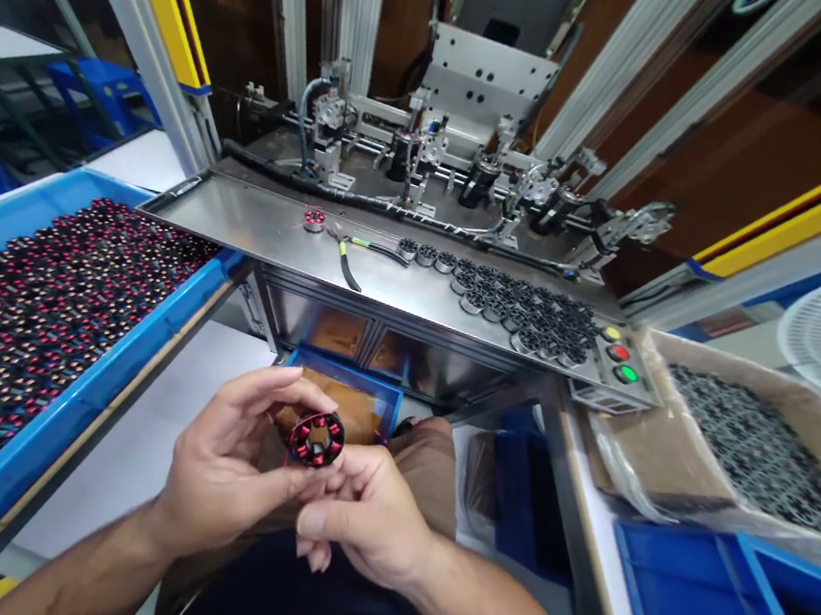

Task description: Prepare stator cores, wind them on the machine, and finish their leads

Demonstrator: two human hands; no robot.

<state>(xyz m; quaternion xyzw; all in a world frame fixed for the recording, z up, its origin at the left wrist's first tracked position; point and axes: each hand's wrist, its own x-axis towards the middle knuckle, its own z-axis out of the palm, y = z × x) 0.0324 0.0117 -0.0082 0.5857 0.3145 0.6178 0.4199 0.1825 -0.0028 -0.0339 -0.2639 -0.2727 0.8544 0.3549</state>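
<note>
A motor stator point(304, 438) with red wire wound on a black core is held up above my lap. My left hand point(228, 460) grips it by the rim between thumb and fingers, with its open centre facing me. Against its lower right side rests my right hand point(377, 517), thumb and fingers pinched together; whatever lies between them is too small to make out. On the metal ledge beyond, a single red-wound stator point(314, 220) stands near a pair of cutters point(347, 261) with black and green handles. Several dark unwound stator cores point(516, 306) sit in rows to their right.
At the left, a blue bin point(81, 431) holds many red-wound stators. A machine with clamps point(423, 153) stands behind the ledge. To the right are a button box point(622, 361), a carton point(695, 446) of grey cores and blue crates point(689, 606).
</note>
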